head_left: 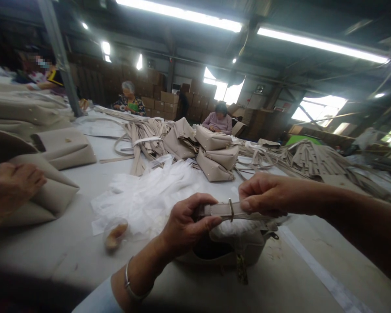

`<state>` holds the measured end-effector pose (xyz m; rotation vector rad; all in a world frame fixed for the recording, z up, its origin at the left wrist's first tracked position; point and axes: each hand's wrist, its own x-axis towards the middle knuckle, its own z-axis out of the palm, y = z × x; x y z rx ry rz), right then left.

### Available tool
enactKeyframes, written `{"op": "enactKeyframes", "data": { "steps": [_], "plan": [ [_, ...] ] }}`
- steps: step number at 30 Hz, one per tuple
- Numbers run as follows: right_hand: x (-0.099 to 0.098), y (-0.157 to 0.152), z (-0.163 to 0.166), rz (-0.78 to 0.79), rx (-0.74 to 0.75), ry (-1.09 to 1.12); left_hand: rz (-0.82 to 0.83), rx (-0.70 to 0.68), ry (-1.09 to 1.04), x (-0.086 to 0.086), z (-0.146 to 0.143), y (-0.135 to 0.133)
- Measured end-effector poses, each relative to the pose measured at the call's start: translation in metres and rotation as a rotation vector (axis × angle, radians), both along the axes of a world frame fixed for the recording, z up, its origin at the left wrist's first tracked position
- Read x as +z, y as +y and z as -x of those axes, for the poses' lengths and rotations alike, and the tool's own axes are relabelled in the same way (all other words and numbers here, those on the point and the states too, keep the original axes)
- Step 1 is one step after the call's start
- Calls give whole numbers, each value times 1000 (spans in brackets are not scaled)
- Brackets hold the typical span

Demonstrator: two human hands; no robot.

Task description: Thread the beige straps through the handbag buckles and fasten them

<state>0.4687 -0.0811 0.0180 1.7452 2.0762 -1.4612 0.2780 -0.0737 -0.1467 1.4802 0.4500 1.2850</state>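
Note:
A beige strap (220, 210) with a metal buckle (230, 210) is stretched between my two hands. My left hand (189, 221), with a bangle at the wrist, pinches the strap left of the buckle. On the buckle's other side, my right hand (260, 193) grips the strap with fingers curled. Directly below sits a beige handbag (247, 250) on the table, its dark opening facing me and white stuffing near its top. A metal piece (241, 267) hangs at the bag's front. My hands hide part of the bag.
White tissue sheets (140, 195) are heaped left of my hands, with a small clear-wrapped brown item (115, 237) beside them. Beige bags (218, 152) and bundled straps (146, 143) lie farther back. At left, a co-worker's hand (16, 187) holds another bag (42, 191).

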Motion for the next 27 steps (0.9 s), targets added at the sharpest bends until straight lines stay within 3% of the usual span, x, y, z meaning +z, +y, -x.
{"op": "enactKeyframes", "data": {
  "steps": [2,7,10,13,22,27],
  "plan": [
    [0,-2,1,-61,21,-42,-18,12,6,2,1,-1],
    [14,-17,19,-474,232,-359,-67,46,18,3,-4,-3],
    [17,-25,36,-581,424,-502,-76,47,23,4,-8,-4],
    [12,-26,48,-662,506,-631,-105,59,38,4,-9,-6],
    [-4,-27,32,-530,260,-345,-84,101,51,4,0,-9],
    [-11,-30,21,-565,185,-225,-60,93,87,5,-3,-7]
  ]
}}
